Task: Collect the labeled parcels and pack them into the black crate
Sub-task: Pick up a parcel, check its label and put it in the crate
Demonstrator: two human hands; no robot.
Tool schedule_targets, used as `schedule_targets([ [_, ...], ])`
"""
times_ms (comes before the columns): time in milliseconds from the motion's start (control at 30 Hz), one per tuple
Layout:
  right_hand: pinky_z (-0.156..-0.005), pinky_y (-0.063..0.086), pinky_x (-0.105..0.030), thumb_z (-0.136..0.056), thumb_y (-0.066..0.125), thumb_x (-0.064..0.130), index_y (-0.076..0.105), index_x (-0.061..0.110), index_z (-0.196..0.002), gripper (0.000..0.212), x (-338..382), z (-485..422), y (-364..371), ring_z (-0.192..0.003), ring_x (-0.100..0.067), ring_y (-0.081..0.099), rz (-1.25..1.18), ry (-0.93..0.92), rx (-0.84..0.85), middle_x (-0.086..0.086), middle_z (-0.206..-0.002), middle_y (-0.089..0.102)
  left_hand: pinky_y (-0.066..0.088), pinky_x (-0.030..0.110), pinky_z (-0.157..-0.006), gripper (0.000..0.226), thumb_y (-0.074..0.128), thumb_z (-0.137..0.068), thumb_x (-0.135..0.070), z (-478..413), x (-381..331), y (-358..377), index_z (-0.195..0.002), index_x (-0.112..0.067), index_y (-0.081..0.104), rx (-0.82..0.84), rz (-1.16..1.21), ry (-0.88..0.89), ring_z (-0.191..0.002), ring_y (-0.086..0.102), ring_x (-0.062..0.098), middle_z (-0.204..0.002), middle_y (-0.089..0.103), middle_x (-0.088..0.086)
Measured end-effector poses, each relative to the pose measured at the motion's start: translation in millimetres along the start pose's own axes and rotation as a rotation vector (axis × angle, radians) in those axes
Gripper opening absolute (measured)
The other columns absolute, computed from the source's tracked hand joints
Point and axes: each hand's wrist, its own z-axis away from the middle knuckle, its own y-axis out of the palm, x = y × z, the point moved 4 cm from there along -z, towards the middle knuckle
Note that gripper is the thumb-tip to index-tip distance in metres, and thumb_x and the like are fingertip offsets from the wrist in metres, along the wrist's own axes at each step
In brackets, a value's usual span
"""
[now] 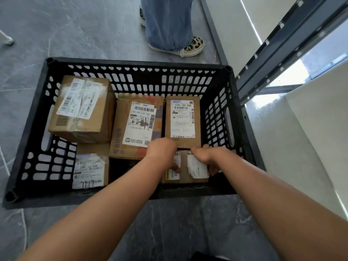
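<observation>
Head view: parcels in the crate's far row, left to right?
Tall box → 159-159 box → 530 D5 A68 box. The small box gripped by the left hand and right hand lies nearer, outside that row.

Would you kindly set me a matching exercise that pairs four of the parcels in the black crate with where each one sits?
Things:
1. worn parcel
2. 159-159 parcel
3. 530-D5 A68 parcel
4. small parcel

Places:
A. near right, gripped by the left hand and right hand
B. far left corner of the black crate
C. middle, between two other parcels
D. far right, just beyond the hands

Pairs: 1-B, 2-C, 3-D, 4-A
</observation>
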Motion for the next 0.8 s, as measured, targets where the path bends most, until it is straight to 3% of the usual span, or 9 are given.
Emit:
schedule_targets([
  [67,-0.110,0.032,-0.050,-0.091,0.028,0.055,0.004,0.017,-0.150,0.075,2.1,4.1,1.3,-0.136,-0.039,0.031,-0.010,-0.002,-0.015,-0.019,-0.153,0.022,0.039,0.031,-0.058,0.053,0.084,-0.060,-0.050,3.2,-1.4,-4.8,-0.082,-0.016,0.050,-0.047,0.028,0.027,-0.070,0.052,0.020,-0.069,0.047,-0.004],
  [133,-0.110,0.031,-0.046,-0.095,0.029,0.048,0.002,0.013,-0.150,0.071,6.5,12.1,2.5,-0.135,-0.039,0.031,-0.034,-0.035,-0.059,-0.020,-0.152,0.023,0.043,0.032,-0.059,0.054,0.085,-0.064,-0.040,7.1,-1.3,-12.4,-0.097,-0.015,0.050,-0.148,0.087,0.051,-0.080,0.059,0.024,-0.087,0.056,0.000],
  [200,-0.102,0.037,-0.039,-0.095,0.037,0.040,0.012,0.009,-0.148,0.066,11.4,23.8,-1.1,-0.127,-0.034,0.042,-0.014,-0.118,-0.138,-0.019,-0.144,0.037,0.048,0.033,-0.063,0.050,0.082,-0.069,-0.035,12.8,6.8,-22.3,-0.102,-0.016,0.050,-0.250,0.202,0.058,-0.087,0.060,0.023,-0.097,0.056,0.001],
  [300,-0.087,0.047,-0.033,-0.090,0.051,0.032,0.033,0.012,-0.139,0.056,24.1,53.9,-23.8,-0.110,-0.024,0.055,-0.028,-0.332,-0.253,-0.010,-0.129,0.053,0.052,0.028,-0.071,0.032,0.077,-0.074,-0.039,25.5,32.2,-41.5,-0.094,-0.023,0.057,-0.206,0.536,0.104,-0.084,0.059,0.012,-0.090,0.059,-0.009],
  [400,-0.081,0.042,-0.020,-0.090,0.056,0.029,0.042,0.023,-0.135,0.047,45.2,103.9,-52.1,-0.105,-0.009,0.055,-0.241,-0.619,-0.300,0.003,-0.131,0.054,0.053,0.026,-0.078,0.016,0.071,-0.082,-0.030,50.9,56.6,-77.3,-0.094,-0.028,0.060,-0.229,0.772,0.161,-0.089,0.062,0.007,-0.092,0.064,-0.012],
  [500,-0.084,0.050,-0.020,-0.091,0.056,0.024,0.054,0.032,-0.118,0.028,67.5,172.7,-79.2,-0.098,0.001,0.059,-0.416,-0.808,-0.278,0.011,-0.117,0.063,0.052,0.020,-0.070,0.011,0.064,-0.088,-0.029,89.6,71.4,-135.6,-0.098,-0.032,0.059,-0.347,0.902,0.155,-0.089,0.061,0.001,-0.094,0.064,-0.016],
  [667,-0.084,0.051,-0.016,-0.091,0.056,0.012,0.058,0.025,-0.113,0.025,87.9,327.4,-131.5,-0.101,-0.005,0.064,-0.586,-0.912,-0.339,0.010,-0.107,0.068,0.052,0.011,-0.069,0.021,0.065,-0.088,-0.021,197.5,69.5,-264.0,-0.105,-0.030,0.059,-0.529,1.173,0.172,-0.084,0.064,0.000,-0.095,0.067,-0.011],
  [800,-0.084,0.053,-0.021,-0.090,0.058,0.014,0.059,0.041,-0.102,0.030,85.3,468.6,-173.2,-0.096,-0.001,0.065,-0.604,-0.976,-0.354,0.018,-0.102,0.070,0.055,0.028,-0.083,0.028,0.069,-0.084,-0.021,301.1,49.4,-359.7,-0.107,-0.036,0.060,-0.586,1.332,0.247,-0.092,0.066,0.006,-0.097,0.070,-0.009],
])
